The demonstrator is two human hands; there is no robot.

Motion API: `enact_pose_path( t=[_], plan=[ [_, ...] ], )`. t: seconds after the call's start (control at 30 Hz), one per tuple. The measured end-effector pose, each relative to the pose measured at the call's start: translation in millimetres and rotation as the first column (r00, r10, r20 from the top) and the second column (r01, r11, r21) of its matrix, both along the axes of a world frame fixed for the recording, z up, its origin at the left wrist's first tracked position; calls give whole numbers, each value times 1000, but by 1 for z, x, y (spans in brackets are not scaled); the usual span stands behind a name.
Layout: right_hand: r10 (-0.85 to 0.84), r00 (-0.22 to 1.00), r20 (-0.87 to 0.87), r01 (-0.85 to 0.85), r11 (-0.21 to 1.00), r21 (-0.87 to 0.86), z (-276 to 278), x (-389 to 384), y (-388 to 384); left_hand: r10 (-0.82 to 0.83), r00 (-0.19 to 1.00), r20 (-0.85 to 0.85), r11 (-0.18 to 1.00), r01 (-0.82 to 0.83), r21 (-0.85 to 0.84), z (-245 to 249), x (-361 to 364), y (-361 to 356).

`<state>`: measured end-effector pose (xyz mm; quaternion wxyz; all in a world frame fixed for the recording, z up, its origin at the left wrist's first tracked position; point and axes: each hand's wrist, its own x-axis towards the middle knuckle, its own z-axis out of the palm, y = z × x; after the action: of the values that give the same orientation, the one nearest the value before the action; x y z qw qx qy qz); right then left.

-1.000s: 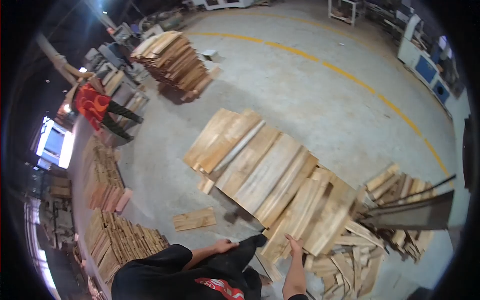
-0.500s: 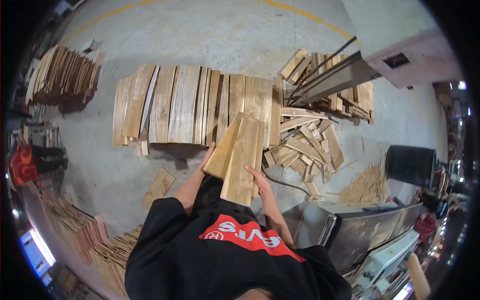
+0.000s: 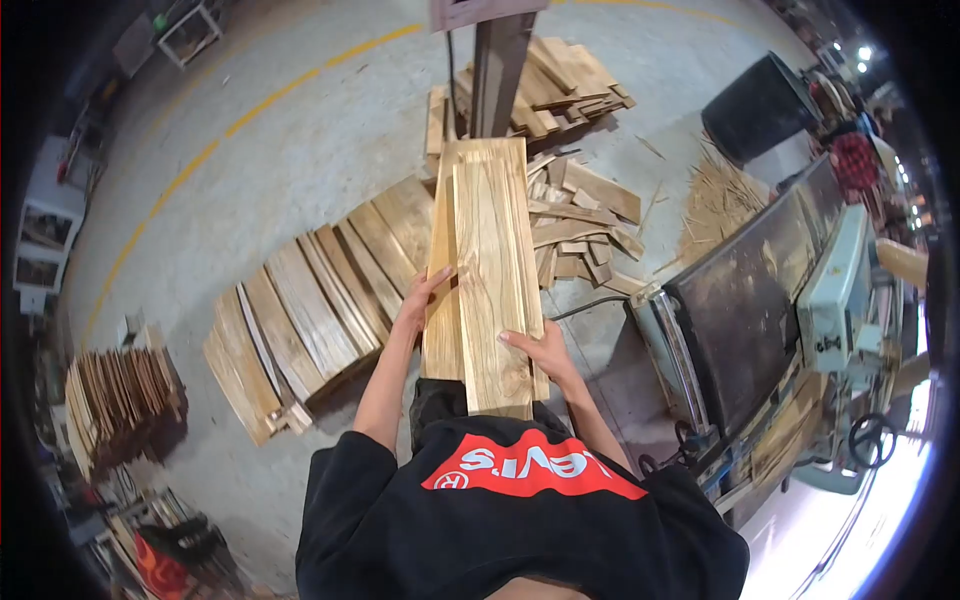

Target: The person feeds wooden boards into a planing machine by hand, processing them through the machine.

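— Pinched grip: left hand (image 3: 421, 299) and right hand (image 3: 545, 352) clamp opposite long sides of a loose stack of long, pale-brown wooden boards (image 3: 492, 230), thumbs over the faces, other fingers mostly hidden. Stack's mid-view, far ends toward 12 o'clock.

— Risks?

— Slipping, I'd say. Boards overlap unevenly, so a tilt or a weaker squeeze could let the top one slide out.

— Anything else?

— Maybe a knock. Far ends point at the upright dark-grey metal post (image 3: 498, 85) at 12; gap unclear, so swinging forward might hit it.

— Containers?

— Just one I'm sure of: black, round-sided bin (image 3: 757, 108) at 2 o'clock. Can't see inside. Straw-coloured heap of thin wood strips (image 3: 706, 212) lies near it, outside, on the floor. Jumbled, pale wooden offcuts (image 3: 592, 232), closer in at 2, also loose.
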<state>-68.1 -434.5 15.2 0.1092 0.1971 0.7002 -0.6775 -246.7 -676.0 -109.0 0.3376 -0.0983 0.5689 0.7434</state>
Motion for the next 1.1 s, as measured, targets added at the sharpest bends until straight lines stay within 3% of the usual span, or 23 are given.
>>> enact_pose_path(
  t=[0.03,0.07,0.13,0.2,0.3,0.37,0.43,0.53,0.63,0.73,0.77,0.83,0.9,0.97,1.0,1.07,1.1],
  plan=[
    [-19,999,40,17,999,46,12,7,4,-23,997,-72,1000,24,15,52,8,11],
    [-51,998,-40,53,998,43,23,16,7,-43,988,-148,998,49,33,92,15,21],
    [-125,973,-196,134,991,31,43,38,9,1,972,-235,988,36,152,118,28,31],
    [-184,969,-166,180,983,-42,56,60,12,24,961,-274,967,47,250,138,42,40],
    [-271,952,-146,259,961,-93,46,83,23,-103,924,-369,963,186,196,170,52,52],
    [-325,939,-113,308,940,-145,30,94,27,-193,894,-404,972,230,44,174,52,64],
    [-384,909,-160,373,923,-93,23,100,21,-173,860,-480,984,171,-48,180,61,82],
    [-484,849,-215,507,859,68,23,121,18,-241,824,-513,969,232,-83,170,69,112],
    [-548,816,-184,578,770,269,35,140,13,-378,795,-474,900,435,12,142,59,146],
    [-791,541,-284,841,517,161,41,160,-4,-525,712,-466,830,550,-95,143,74,202],
    [-833,462,-304,886,447,120,51,169,-4,-568,701,-430,792,607,-57,109,72,222],
    [-910,326,-254,945,311,101,39,194,8,-703,535,-468,643,759,-98,117,97,272],
    [-944,200,-262,979,181,92,46,238,30,-791,378,-480,537,805,-250,157,155,323],
    [-957,150,-247,988,137,68,43,283,69,-783,408,-470,473,880,-24,152,203,373],
    [-964,131,-231,991,123,48,42,307,86,-799,400,-449,455,890,-17,150,223,395],
    [-955,97,-282,983,48,175,51,360,127,-831,390,-396,425,905,0,150,263,433],
    [-954,103,-283,982,52,181,65,387,152,-807,428,-406,436,896,78,156,283,445]
  ],
)
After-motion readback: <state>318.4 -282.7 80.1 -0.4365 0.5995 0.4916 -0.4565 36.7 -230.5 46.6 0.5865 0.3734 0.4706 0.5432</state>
